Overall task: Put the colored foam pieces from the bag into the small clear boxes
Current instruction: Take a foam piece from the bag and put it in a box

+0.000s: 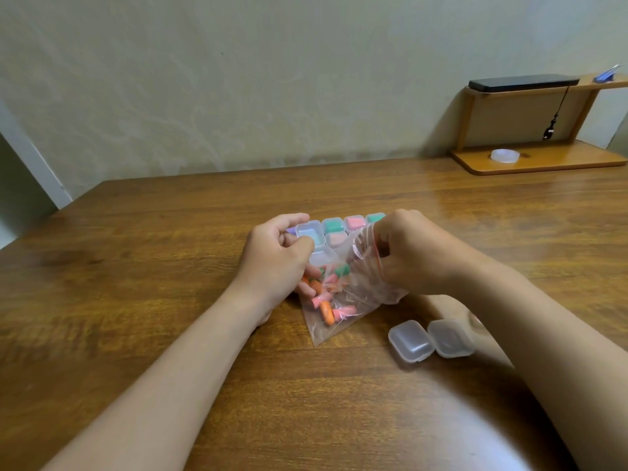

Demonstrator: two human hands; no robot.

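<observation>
A clear zip bag (343, 300) lies on the wooden table (170, 266), with orange, pink and green foam pieces (328, 309) inside. My right hand (411, 253) grips the bag's bunched top edge. My left hand (275, 256) holds a small clear box (310, 232) that is open, with a light blue piece in it; the lower fingers rest against the bag. Behind the hands stand several closed small boxes (343, 226) holding green and pink pieces. One open empty clear box (431, 339) lies at the front right.
A wooden shelf stand (537, 161) sits at the back right against the wall, with a dark flat device (523, 82) on top and a roll of clear tape (505, 155) on its base. The table's left edge runs diagonally at far left.
</observation>
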